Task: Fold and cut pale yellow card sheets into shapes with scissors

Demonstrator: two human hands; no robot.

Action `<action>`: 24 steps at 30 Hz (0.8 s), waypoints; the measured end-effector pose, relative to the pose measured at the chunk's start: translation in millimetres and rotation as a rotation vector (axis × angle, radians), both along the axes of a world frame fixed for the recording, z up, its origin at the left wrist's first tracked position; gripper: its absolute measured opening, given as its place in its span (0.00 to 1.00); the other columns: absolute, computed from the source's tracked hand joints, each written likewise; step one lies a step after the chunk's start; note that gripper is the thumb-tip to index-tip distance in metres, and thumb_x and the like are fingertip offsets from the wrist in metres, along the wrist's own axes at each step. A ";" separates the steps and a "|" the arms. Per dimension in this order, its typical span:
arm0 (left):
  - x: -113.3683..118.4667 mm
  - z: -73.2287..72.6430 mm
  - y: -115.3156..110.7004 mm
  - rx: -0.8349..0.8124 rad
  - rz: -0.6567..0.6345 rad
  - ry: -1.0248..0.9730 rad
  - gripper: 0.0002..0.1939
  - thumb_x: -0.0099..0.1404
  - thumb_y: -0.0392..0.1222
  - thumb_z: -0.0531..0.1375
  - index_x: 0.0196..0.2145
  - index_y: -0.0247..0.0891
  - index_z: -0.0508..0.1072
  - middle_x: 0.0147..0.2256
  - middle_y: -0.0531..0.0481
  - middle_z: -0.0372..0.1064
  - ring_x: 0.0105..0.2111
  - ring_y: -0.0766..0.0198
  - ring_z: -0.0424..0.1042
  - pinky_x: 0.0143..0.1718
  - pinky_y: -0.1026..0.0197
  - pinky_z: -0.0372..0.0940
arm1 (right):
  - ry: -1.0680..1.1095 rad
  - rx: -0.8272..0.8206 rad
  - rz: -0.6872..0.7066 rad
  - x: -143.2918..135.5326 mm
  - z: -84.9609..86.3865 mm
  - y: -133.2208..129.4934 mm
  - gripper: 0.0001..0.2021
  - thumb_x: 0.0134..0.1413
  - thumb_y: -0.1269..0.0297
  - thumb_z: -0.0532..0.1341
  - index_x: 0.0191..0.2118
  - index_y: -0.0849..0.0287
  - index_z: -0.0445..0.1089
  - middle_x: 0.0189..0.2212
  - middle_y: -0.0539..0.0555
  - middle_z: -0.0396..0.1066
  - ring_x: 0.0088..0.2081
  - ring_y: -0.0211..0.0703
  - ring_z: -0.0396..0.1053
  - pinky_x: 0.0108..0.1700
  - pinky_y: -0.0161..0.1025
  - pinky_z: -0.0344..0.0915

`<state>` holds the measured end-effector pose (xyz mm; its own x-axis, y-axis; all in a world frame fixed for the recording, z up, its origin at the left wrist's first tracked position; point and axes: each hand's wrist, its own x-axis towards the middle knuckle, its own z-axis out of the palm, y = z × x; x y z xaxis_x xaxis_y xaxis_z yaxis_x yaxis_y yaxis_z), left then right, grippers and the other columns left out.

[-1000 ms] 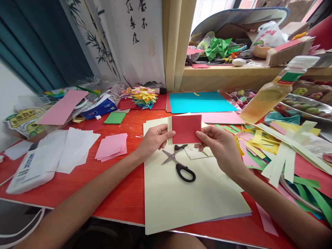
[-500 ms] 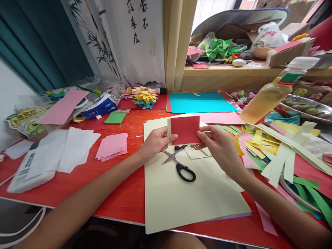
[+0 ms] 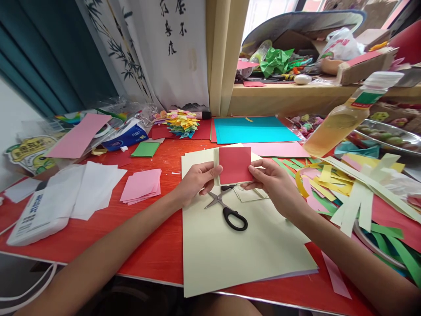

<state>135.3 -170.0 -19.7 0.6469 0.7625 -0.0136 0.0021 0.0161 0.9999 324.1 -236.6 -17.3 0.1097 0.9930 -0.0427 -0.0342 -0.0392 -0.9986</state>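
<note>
Red paper square [image 3: 235, 165] pinched at both sides

Mid-frame, the left hand [image 3: 203, 176] has its grip closed on the square's left side, pale sheets [image 3: 216, 163] layered behind; the right hand [image 3: 268, 177] pinches the right edge. I'd call it light, fairly crisp, easily creased, layers apt to slip: best held by the edges. Scissors [image 3: 236, 219] lie below on cream paper [image 3: 243, 259].

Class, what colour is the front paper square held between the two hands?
The front paper square is red, seen best in the head view.

Red tbl [image 3: 158, 254] nr brt window [image 3: 268, 11].
</note>
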 end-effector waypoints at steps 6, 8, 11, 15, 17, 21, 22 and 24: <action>0.0 -1.9 -2.2 0.001 -0.058 -0.024 0.18 0.59 0.53 0.57 0.23 0.37 0.61 0.13 0.60 0.50 0.12 0.77 0.47 0.16 0.66 0.38 | 0.075 -0.028 0.020 -5.1 -1.3 1.3 0.12 0.49 0.55 0.61 0.33 0.59 0.65 0.31 0.51 0.71 0.24 0.33 0.69 0.30 0.33 0.68; 0.1 -2.0 -2.1 0.008 -0.046 -0.021 0.18 0.59 0.54 0.57 0.24 0.37 0.63 0.13 0.60 0.49 0.12 0.77 0.47 0.16 0.66 0.38 | 0.093 -0.030 0.031 -5.3 -1.2 0.9 0.13 0.50 0.55 0.61 0.33 0.59 0.65 0.31 0.52 0.70 0.25 0.32 0.68 0.30 0.33 0.68; 1.1 -1.8 -2.1 -0.008 -0.037 -0.038 0.18 0.58 0.55 0.57 0.25 0.36 0.65 0.14 0.60 0.49 0.12 0.77 0.47 0.16 0.66 0.37 | 0.155 -0.049 0.085 -4.8 -0.8 -0.2 0.12 0.50 0.55 0.61 0.33 0.59 0.64 0.31 0.51 0.70 0.25 0.32 0.67 0.30 0.32 0.67; 2.2 -2.3 -2.3 -0.051 -0.039 -0.084 0.19 0.56 0.56 0.59 0.26 0.36 0.66 0.17 0.59 0.52 0.13 0.78 0.47 0.15 0.67 0.37 | 0.258 -0.112 0.176 -5.1 -1.4 -1.0 0.11 0.51 0.57 0.60 0.35 0.59 0.64 0.31 0.51 0.68 0.24 0.30 0.64 0.28 0.31 0.65; 2.2 -3.1 -2.2 -0.058 -0.040 -0.101 0.19 0.55 0.57 0.59 0.26 0.36 0.66 0.17 0.59 0.53 0.13 0.78 0.47 0.14 0.67 0.38 | 0.306 -0.127 0.193 -5.7 -2.3 -1.0 0.10 0.51 0.58 0.61 0.35 0.59 0.65 0.29 0.49 0.66 0.23 0.30 0.63 0.28 0.31 0.64; 2.0 -3.3 -2.0 -0.054 -0.063 -0.109 0.18 0.55 0.56 0.59 0.27 0.36 0.68 0.17 0.59 0.53 0.13 0.78 0.48 0.14 0.68 0.38 | 0.373 -0.120 0.203 -6.2 -3.4 -1.4 0.08 0.50 0.60 0.61 0.33 0.59 0.66 0.27 0.48 0.65 0.22 0.28 0.62 0.26 0.29 0.63; 2.1 -2.9 -2.0 -0.049 -0.056 -0.099 0.17 0.55 0.55 0.60 0.28 0.36 0.68 0.17 0.59 0.54 0.13 0.78 0.48 0.14 0.68 0.39 | 0.378 -0.115 0.203 -6.2 -3.1 -1.7 0.08 0.51 0.60 0.61 0.34 0.60 0.66 0.28 0.48 0.65 0.22 0.28 0.62 0.26 0.28 0.63; 2.5 -2.3 -1.6 -0.034 -0.011 -0.068 0.15 0.55 0.53 0.60 0.28 0.36 0.69 0.17 0.59 0.53 0.13 0.78 0.48 0.13 0.68 0.42 | 0.359 -0.112 0.185 -6.3 -1.7 -2.5 0.09 0.52 0.60 0.60 0.35 0.60 0.66 0.28 0.49 0.66 0.22 0.28 0.63 0.26 0.29 0.64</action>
<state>137.8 -171.5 -22.0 0.6556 0.7551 0.0054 -0.0659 0.0501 0.9966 317.8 -239.2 -19.0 -0.1112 0.9817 -0.1548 -0.3619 -0.1851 -0.9136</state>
